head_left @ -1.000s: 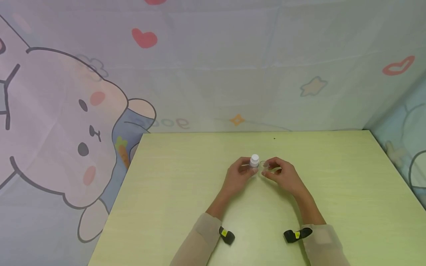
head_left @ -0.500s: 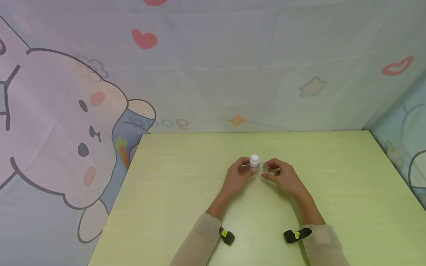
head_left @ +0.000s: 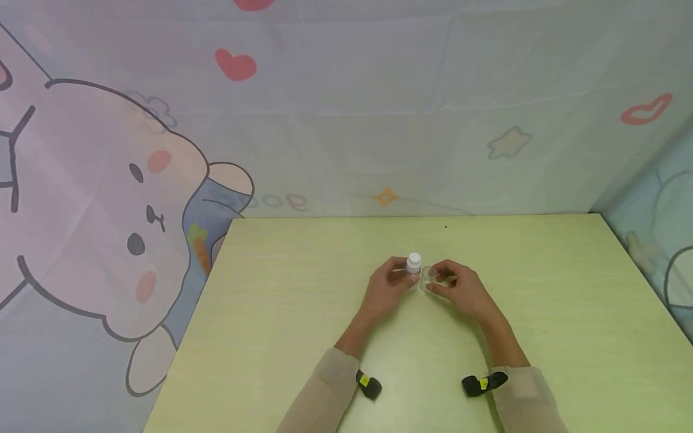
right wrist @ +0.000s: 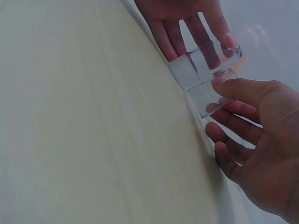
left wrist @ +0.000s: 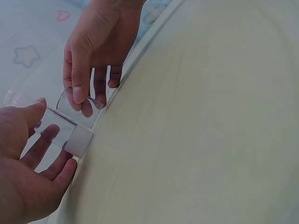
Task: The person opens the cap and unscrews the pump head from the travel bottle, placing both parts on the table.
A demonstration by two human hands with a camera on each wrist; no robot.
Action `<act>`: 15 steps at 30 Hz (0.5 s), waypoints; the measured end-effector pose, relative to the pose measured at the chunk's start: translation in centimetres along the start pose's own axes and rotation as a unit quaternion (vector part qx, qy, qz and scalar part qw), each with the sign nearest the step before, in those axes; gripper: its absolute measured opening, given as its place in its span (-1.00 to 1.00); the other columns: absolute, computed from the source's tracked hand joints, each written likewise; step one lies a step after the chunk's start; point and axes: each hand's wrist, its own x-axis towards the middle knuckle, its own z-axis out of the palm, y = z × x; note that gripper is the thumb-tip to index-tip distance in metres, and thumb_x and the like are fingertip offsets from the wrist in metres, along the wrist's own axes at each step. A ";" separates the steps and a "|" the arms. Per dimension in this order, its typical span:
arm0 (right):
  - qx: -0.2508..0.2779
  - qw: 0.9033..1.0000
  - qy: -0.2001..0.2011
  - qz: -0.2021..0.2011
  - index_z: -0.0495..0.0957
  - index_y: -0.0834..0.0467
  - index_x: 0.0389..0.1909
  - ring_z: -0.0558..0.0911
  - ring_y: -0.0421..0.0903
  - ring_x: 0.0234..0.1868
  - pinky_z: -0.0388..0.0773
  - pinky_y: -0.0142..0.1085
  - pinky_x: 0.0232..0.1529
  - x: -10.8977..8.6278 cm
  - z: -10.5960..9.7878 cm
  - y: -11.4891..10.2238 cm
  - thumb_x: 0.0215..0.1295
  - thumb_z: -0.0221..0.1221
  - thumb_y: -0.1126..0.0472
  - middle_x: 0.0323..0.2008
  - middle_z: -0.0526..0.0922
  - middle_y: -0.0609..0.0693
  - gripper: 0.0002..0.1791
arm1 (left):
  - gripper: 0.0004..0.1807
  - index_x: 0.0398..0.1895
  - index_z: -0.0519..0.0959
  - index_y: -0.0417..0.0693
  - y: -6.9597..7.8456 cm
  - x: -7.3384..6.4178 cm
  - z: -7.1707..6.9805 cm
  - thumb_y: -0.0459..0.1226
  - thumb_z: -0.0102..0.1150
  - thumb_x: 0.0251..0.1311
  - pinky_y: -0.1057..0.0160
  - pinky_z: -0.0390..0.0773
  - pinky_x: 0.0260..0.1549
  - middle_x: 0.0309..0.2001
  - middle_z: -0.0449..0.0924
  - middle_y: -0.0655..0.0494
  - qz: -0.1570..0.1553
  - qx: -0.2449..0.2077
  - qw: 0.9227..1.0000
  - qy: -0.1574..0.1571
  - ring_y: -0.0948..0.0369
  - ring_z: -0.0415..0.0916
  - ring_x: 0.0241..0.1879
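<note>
My left hand (head_left: 387,287) grips a small clear bottle (left wrist: 58,122) with a white top (head_left: 414,258) and a white lower end (left wrist: 79,140). Thumb and fingers lie on opposite sides of its body. Close on the right, my right hand (head_left: 460,287) pinches a small clear cup (head_left: 428,273) between thumb and fingertips. The cup's round rim faces up in the head view. Bottle and cup stand side by side, and I cannot tell whether they touch. In the right wrist view, the thumb covers part of the cup (right wrist: 201,97).
A pale yellow-green table (head_left: 281,313) lies beneath both hands. Behind it hangs a printed cloth (head_left: 335,120) with a cartoon animal and hearts. Each sleeve cuff carries a black strap device, one on the left (head_left: 369,385) and one on the right (head_left: 476,385).
My right hand and the clear cup have shifted very slightly toward me. My left hand and the bottle stay almost where they were.
</note>
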 end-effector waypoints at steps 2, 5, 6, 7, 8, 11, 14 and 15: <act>-0.002 1.000 0.001 0.001 0.61 0.23 0.10 0.63 0.10 0.03 0.60 -0.03 0.07 0.0 0.0 0.0 0.41 0.41 0.16 -0.04 0.69 0.14 -0.64 | -0.63 0.23 0.61 0.07 0.0 0.0 0.0 -0.18 0.40 0.41 0.28 0.64 0.19 0.20 0.66 0.15 0.000 -0.001 1.000 0.000 0.12 0.64 0.23; -0.004 1.000 -0.001 0.000 0.61 0.24 0.11 0.63 0.10 0.03 0.60 -0.02 0.06 0.1 -0.1 0.1 0.42 0.41 0.16 -0.03 0.70 0.15 -0.64 | -0.63 0.22 0.61 0.07 0.0 0.0 0.0 -0.18 0.40 0.41 0.26 0.64 0.20 0.20 0.67 0.14 0.000 -0.002 1.000 -0.001 0.11 0.64 0.23; -0.004 1.000 -0.001 -0.001 0.61 0.24 0.11 0.63 0.10 0.03 0.60 -0.02 0.06 0.1 -0.1 0.1 0.42 0.41 0.17 -0.03 0.70 0.15 -0.64 | -0.63 0.22 0.62 0.07 0.0 0.0 -0.1 -0.17 0.40 0.41 0.25 0.64 0.20 0.20 0.67 0.14 0.000 0.000 1.000 -0.001 0.11 0.64 0.23; -0.005 1.000 -0.002 -0.002 0.61 0.24 0.11 0.63 0.10 0.03 0.61 -0.03 0.06 0.1 -0.1 0.1 0.42 0.40 0.17 -0.03 0.70 0.15 -0.64 | -0.63 0.22 0.62 0.07 0.0 0.0 0.0 -0.17 0.40 0.41 0.25 0.64 0.20 0.20 0.67 0.14 0.001 0.000 1.000 -0.001 0.11 0.64 0.23; -0.006 1.000 -0.002 -0.001 0.61 0.24 0.11 0.63 0.10 0.02 0.60 -0.03 0.06 0.1 -0.1 0.1 0.42 0.40 0.18 -0.04 0.70 0.15 -0.64 | -0.63 0.22 0.62 0.08 0.0 0.0 0.0 -0.17 0.41 0.41 0.25 0.64 0.20 0.20 0.67 0.15 0.001 0.000 1.000 -0.001 0.11 0.64 0.23; -0.006 1.000 -0.002 -0.001 0.61 0.24 0.10 0.62 0.10 0.02 0.60 -0.03 0.05 0.0 -0.1 0.1 0.42 0.40 0.19 -0.04 0.69 0.14 -0.65 | -0.63 0.22 0.62 0.09 0.0 0.0 0.0 -0.17 0.41 0.40 0.26 0.64 0.20 0.19 0.67 0.17 0.000 0.001 1.000 -0.001 0.13 0.64 0.23; -0.007 1.000 -0.003 -0.002 0.60 0.24 0.10 0.62 0.10 0.03 0.59 -0.02 0.06 0.0 -0.1 0.0 0.42 0.40 0.19 -0.04 0.69 0.14 -0.66 | -0.63 0.22 0.62 0.10 0.0 -0.1 0.0 -0.17 0.42 0.40 0.27 0.64 0.19 0.18 0.67 0.19 0.000 -0.002 1.000 0.001 0.13 0.64 0.22; -0.007 1.000 -0.003 -0.002 0.60 0.24 0.10 0.63 0.10 0.04 0.59 -0.02 0.06 0.0 -0.1 0.0 0.42 0.40 0.19 -0.03 0.69 0.15 -0.66 | -0.63 0.22 0.62 0.10 0.0 -0.1 0.0 -0.18 0.42 0.40 0.27 0.65 0.19 0.18 0.68 0.18 0.000 -0.003 1.000 0.002 0.13 0.65 0.22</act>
